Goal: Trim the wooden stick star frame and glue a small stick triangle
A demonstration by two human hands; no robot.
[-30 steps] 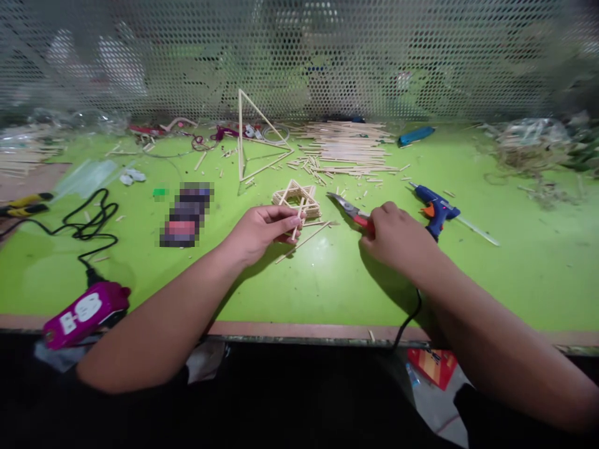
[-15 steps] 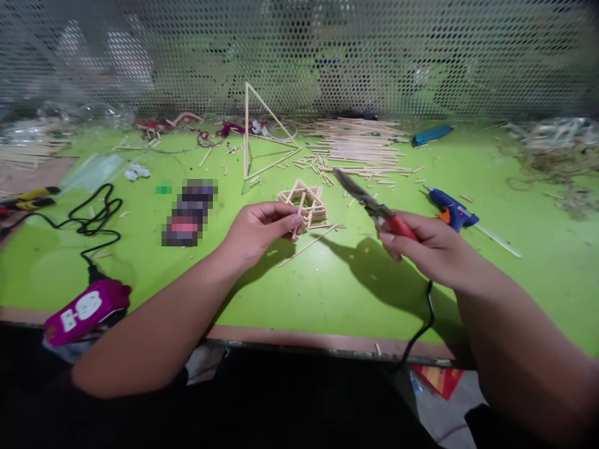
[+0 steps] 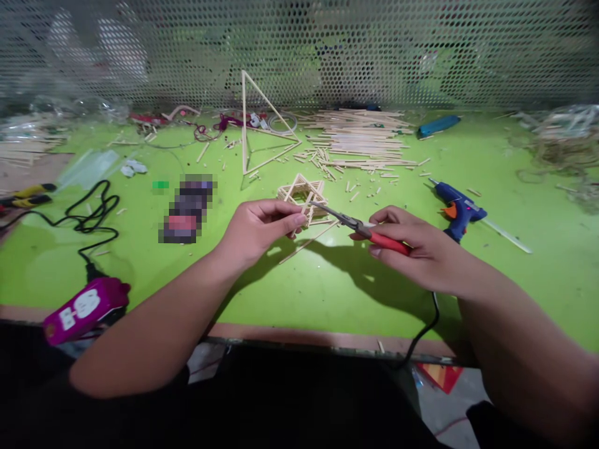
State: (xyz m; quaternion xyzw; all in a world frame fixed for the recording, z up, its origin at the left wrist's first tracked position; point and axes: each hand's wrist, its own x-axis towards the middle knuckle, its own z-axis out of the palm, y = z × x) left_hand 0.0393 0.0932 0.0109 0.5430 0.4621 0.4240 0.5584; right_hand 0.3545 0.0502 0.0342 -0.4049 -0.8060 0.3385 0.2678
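While LH (image 3: 262, 234) pinches stick (image 3: 307, 204), RH (image 3: 416, 249) points pliers (image 3: 358, 224) L.

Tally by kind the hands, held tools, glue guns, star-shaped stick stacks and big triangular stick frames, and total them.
Hands (left hand, right hand): 2
Held tool: 1
Glue gun: 1
Star-shaped stick stack: 1
Big triangular stick frame: 1
Total: 6

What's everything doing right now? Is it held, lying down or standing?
Left hand: pinching a stick
Right hand: holding pliers
Pliers: held, tips beside that stick
Star-shaped stack: sitting on the table
Triangle frame: standing up
Glue gun: lying on its side
Loose sticks: lying in a pile
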